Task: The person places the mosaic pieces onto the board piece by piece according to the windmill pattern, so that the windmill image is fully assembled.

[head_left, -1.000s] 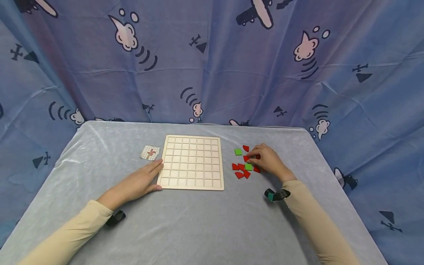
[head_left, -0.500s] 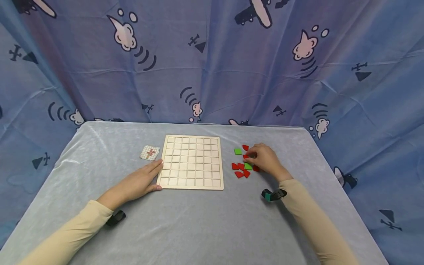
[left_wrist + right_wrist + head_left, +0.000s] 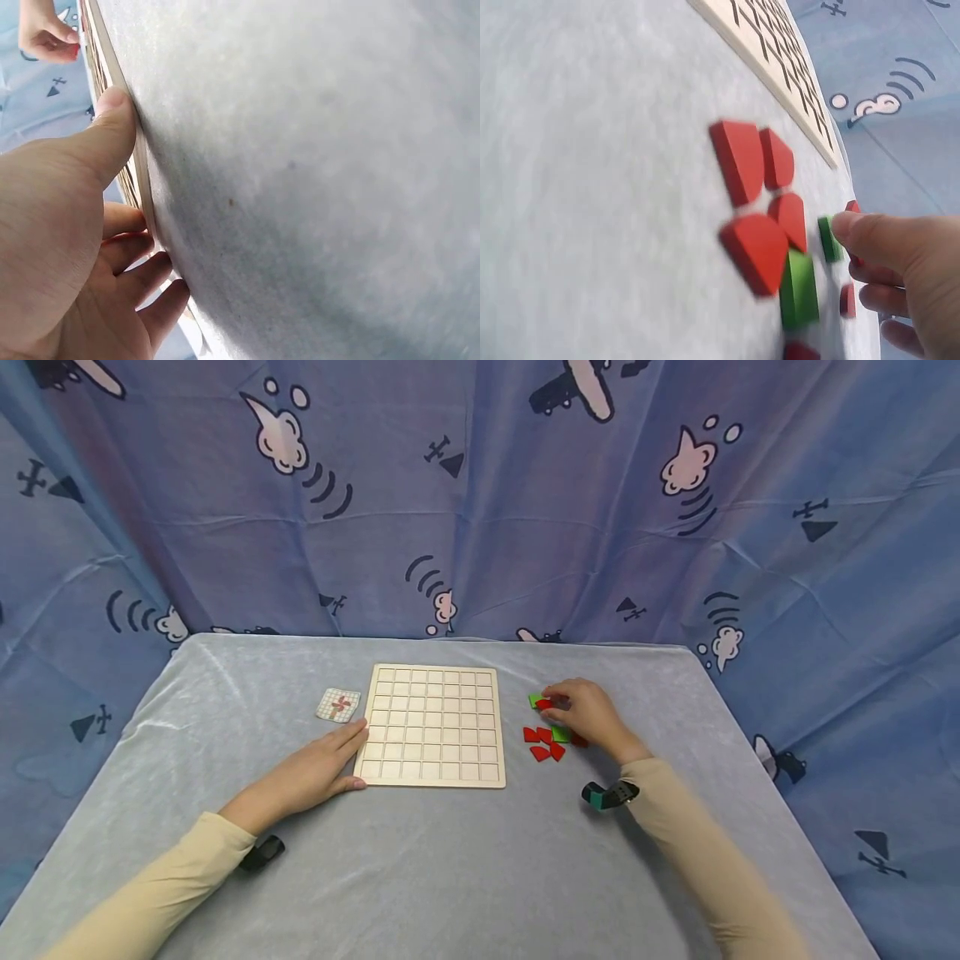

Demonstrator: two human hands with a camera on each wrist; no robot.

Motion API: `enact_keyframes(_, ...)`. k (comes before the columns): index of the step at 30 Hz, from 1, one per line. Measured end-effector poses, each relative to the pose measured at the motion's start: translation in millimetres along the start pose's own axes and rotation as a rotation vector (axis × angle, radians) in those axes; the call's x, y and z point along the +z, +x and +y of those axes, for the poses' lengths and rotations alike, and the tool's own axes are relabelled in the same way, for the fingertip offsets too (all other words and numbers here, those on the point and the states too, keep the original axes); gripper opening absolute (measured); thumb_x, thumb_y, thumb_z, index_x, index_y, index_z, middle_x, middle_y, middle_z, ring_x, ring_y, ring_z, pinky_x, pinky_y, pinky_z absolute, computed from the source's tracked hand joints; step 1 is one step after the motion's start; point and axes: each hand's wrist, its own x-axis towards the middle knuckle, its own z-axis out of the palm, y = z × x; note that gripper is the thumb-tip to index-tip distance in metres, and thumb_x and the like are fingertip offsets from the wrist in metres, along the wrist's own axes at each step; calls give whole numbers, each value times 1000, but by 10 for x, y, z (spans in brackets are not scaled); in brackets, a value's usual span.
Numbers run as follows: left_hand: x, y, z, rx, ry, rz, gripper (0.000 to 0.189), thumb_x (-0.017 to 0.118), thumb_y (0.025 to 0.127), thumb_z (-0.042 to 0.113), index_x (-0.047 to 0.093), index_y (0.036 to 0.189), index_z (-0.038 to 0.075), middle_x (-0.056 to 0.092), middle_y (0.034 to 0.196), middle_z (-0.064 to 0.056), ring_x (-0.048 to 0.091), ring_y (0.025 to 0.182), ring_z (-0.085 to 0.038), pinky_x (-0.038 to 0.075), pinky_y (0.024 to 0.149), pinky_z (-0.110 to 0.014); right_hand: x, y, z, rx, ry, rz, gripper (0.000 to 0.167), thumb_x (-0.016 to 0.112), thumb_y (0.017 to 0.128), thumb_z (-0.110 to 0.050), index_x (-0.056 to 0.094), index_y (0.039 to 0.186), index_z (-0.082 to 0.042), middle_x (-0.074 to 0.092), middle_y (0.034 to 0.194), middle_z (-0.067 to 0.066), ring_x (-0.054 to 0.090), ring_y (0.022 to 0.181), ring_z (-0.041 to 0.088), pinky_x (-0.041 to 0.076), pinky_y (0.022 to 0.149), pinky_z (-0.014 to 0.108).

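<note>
My right hand [image 3: 588,710] pinches a red piece with one curved side [image 3: 543,704] between thumb and fingers, over a green square tile [image 3: 534,700]. The thumb covers part of that red piece in the right wrist view. Below the hand, several red pieces [image 3: 741,161] lie grouped on the cloth against another green tile [image 3: 800,289]. My left hand [image 3: 318,768] rests along the left edge of a pale wooden grid board [image 3: 435,727], thumb near its front corner. Seen from the left wrist, thumb [image 3: 116,127] and relaxed fingertips touch the board's side.
A small card [image 3: 338,704] with a grid and a red pinwheel figure lies left of the board. Grey cloth [image 3: 450,877] covers the table. A blue patterned curtain [image 3: 480,510] hangs behind its far edge. Each wrist wears a dark band [image 3: 609,795].
My right hand has moved left and slightly away from me, bringing a red piece over the far green tile. My left hand and the board have stayed in place.
</note>
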Motion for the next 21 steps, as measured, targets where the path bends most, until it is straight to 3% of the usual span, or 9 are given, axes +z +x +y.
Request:
enact_keyframes(8,-12,-7,9,-6,-8,-9,78,68,92,37,37,148,-8,33,157,-26,39,143,-44,39,114,-55,95,158,-229,-24,13,9,27,81,84,-25,77,107,-14,75,103,5,65,96,24,55,90,42)
enact_keyframes(13,-22,-12,-3,8,-11,-4,78,69,92,36,37,148,-8,34,157,-27,39,143,-44,39,114,-55,175,278,-387,-44,19,12,27,80,85,-26,77,110,-17,74,102,3,65,94,22,56,85,41)
enact_keyframes(21,-37,-9,-19,27,1,-14,80,71,90,35,37,148,-8,35,156,-27,39,143,-44,40,113,-55,330,505,-644,-55,44,3,31,80,84,-28,76,111,-13,73,103,4,67,95,21,56,84,37)
